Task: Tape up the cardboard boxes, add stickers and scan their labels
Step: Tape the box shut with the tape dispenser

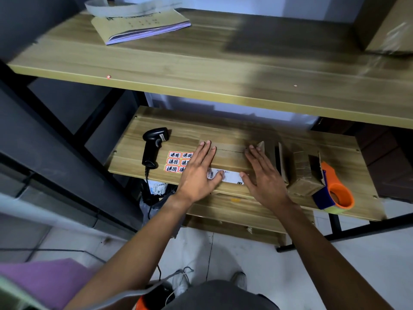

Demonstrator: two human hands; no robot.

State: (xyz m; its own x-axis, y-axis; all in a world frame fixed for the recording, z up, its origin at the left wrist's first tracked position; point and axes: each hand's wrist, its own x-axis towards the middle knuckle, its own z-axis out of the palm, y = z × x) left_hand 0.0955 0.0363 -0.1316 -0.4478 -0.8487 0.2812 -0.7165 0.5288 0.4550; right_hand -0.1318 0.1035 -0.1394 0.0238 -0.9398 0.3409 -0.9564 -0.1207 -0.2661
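On desk (201,126), left hand (199,173), right hand (263,173) flat on box (230,159), fingers straight.
Likely light, stiff cardboard; grip side edges.

scanner (154,148) 1 | tape dispenser (342,196) 1 | sticker sheet (175,162) 1 | cardboard boxes (230,158) – at least 3 | hands (196,173) 2

Dim, shadowy, wide-angle warp, blurred edges.

Upper shelf (201,70) overhung the tabletop (190,128), capping headroom at the rear. Scanner (154,146) and sticker sheet (176,161) blocked the left; small cartons (305,175) and tape dispenser (335,194) crowded the right. Front strip lay open.
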